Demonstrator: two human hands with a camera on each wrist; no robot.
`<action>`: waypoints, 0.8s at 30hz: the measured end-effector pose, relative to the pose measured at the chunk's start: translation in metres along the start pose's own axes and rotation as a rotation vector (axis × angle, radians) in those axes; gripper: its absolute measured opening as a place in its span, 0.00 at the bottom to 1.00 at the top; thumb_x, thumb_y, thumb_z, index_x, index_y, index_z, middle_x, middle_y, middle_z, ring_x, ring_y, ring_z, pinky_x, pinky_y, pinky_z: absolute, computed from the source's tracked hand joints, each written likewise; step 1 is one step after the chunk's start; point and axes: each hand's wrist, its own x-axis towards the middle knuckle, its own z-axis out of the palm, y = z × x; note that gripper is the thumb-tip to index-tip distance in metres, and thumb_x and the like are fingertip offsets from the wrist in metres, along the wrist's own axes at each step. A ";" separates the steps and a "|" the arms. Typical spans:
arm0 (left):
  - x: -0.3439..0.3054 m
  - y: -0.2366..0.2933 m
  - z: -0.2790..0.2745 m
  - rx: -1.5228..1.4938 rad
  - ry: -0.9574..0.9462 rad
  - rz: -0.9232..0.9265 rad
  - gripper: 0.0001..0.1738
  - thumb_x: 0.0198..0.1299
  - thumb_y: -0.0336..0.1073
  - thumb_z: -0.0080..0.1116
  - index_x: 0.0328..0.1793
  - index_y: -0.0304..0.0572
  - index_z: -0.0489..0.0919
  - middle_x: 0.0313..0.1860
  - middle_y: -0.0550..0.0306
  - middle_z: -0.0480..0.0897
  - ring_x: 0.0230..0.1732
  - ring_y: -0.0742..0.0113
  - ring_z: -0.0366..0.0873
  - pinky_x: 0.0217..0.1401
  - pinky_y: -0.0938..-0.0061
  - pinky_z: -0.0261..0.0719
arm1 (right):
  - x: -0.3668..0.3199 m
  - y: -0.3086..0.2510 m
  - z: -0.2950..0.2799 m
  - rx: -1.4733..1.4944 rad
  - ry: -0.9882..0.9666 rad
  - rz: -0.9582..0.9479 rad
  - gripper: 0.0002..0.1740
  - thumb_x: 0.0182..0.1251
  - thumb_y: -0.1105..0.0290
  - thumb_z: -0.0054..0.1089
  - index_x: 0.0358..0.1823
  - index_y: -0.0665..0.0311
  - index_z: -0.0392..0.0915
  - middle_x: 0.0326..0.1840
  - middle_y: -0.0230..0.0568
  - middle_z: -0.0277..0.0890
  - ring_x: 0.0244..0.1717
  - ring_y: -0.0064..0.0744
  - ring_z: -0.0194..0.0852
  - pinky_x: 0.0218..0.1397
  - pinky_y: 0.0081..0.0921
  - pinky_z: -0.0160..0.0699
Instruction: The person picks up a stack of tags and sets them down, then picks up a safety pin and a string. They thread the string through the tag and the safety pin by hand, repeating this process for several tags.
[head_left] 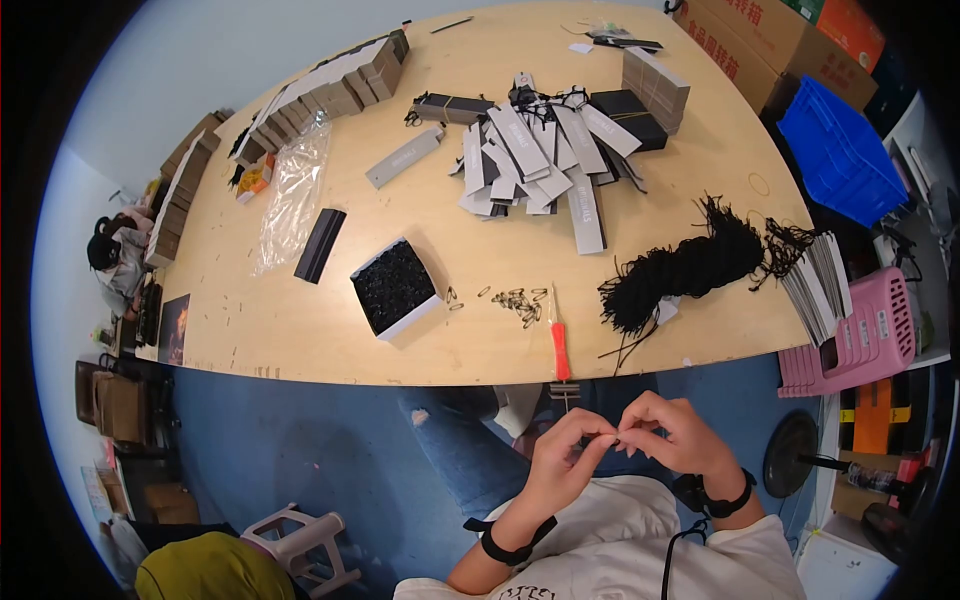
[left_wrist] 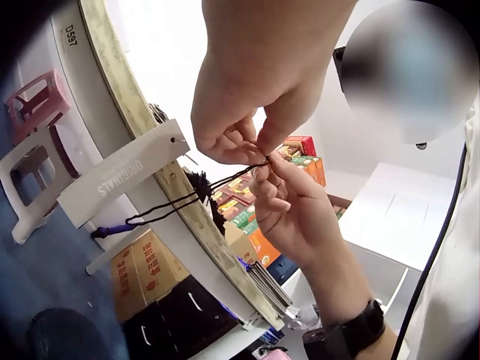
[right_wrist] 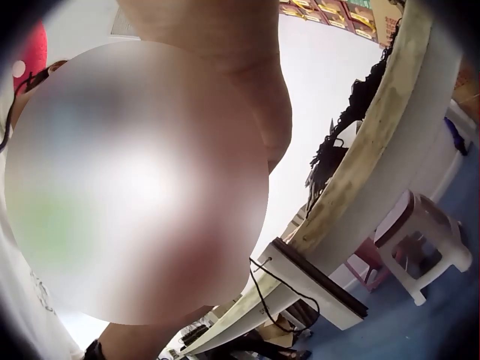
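Observation:
My left hand point(head_left: 566, 458) and right hand point(head_left: 678, 436) meet fingertip to fingertip above my lap, just off the table's front edge. Thumb and fingers of both pinch a thin black cord point(left_wrist: 169, 201), best seen in the left wrist view. A grey-white hang tag point(left_wrist: 124, 174) printed ORIGINALS, with a small hole at one end, hangs near the cord below the hands. In the right wrist view the tag point(right_wrist: 319, 289) shows a dark edge and a cord loop, while a blurred patch covers most of the fingers.
On the table point(head_left: 480, 355) lie a red-handled tool point(head_left: 559, 350), small black clips point(head_left: 520, 305), a white box point(head_left: 412, 318) of black bits, a black cord bundle point(head_left: 690, 262) and a heap of printed tags point(head_left: 520, 145). A blue crate point(head_left: 838, 150) and pink basket point(head_left: 860, 330) stand right.

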 end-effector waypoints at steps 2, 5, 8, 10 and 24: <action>-0.001 0.002 0.000 -0.004 -0.002 0.017 0.03 0.64 0.23 0.58 0.42 0.31 0.79 0.41 0.55 0.77 0.39 0.70 0.74 0.43 0.79 0.72 | 0.001 0.000 -0.001 0.041 -0.036 -0.014 0.05 0.67 0.78 0.59 0.41 0.68 0.74 0.32 0.36 0.78 0.30 0.23 0.78 0.31 0.20 0.76; -0.001 0.005 0.001 -0.007 -0.004 0.031 0.03 0.64 0.24 0.59 0.41 0.32 0.79 0.39 0.55 0.78 0.38 0.70 0.74 0.42 0.79 0.72 | 0.001 -0.001 -0.001 0.169 -0.060 -0.018 0.03 0.67 0.78 0.60 0.39 0.68 0.74 0.36 0.35 0.74 0.32 0.21 0.76 0.29 0.18 0.75; -0.003 0.006 0.003 0.018 0.015 0.086 0.02 0.63 0.25 0.60 0.40 0.33 0.79 0.38 0.55 0.78 0.37 0.70 0.74 0.40 0.79 0.73 | -0.002 0.003 0.003 0.342 -0.103 0.003 0.03 0.67 0.79 0.60 0.39 0.68 0.74 0.40 0.36 0.72 0.35 0.21 0.76 0.26 0.16 0.75; -0.003 0.010 0.004 0.064 0.024 0.119 0.02 0.63 0.25 0.61 0.39 0.34 0.78 0.37 0.54 0.78 0.35 0.69 0.75 0.37 0.79 0.74 | -0.004 0.003 0.007 0.519 -0.089 0.017 0.03 0.67 0.80 0.59 0.39 0.69 0.74 0.41 0.38 0.72 0.35 0.22 0.77 0.24 0.15 0.77; 0.000 0.024 -0.001 0.188 -0.054 0.135 0.05 0.59 0.22 0.61 0.40 0.34 0.77 0.36 0.51 0.76 0.34 0.62 0.76 0.34 0.75 0.74 | -0.008 0.000 0.012 0.252 0.000 -0.098 0.07 0.63 0.85 0.60 0.40 0.69 0.77 0.38 0.39 0.76 0.34 0.25 0.82 0.26 0.17 0.80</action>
